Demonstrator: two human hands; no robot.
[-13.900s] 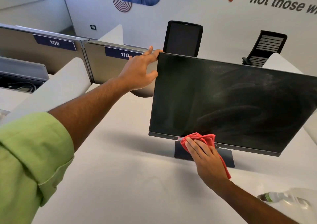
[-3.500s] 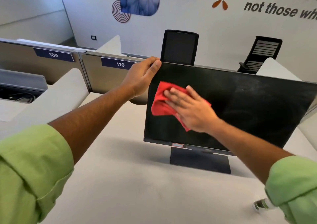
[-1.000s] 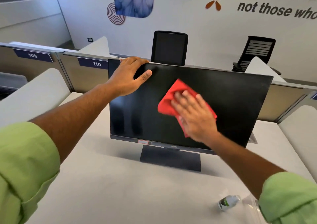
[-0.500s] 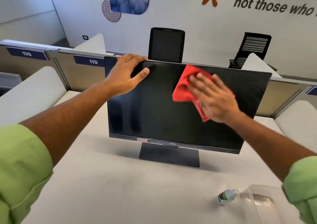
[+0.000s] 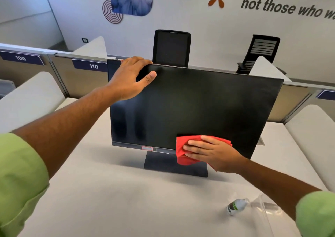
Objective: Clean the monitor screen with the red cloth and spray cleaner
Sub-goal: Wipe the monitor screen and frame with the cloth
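On the white tabletop (image 5: 112,196), head view: black monitor (image 5: 195,108) stands upright on its dark base (image 5: 163,164), screen dark, facing the camera. Left hand (image 5: 130,78) grips the monitor's top edge near the upper left corner, fingers curled over the top to the back, thumb laid flat on the front of the screen. Right hand (image 5: 212,153) lies flat with fingers straight, pressing the red cloth (image 5: 183,151) against the lower middle of the screen at the bottom bezel; cloth is bunched, part of it hangs below the bezel in front of the base. Spray cleaner bottle (image 5: 235,206) lies on its side on the tabletop near the right, well apart from the monitor, just beside a clear plastic piece (image 5: 266,213); can't tell what that piece is. Both forearms bare, green sleeves (image 5: 20,178) rolled up. Behind the monitor: partition (image 5: 61,77) with plates 109 and 110, two black chairs (image 5: 171,48), wall with lettering.
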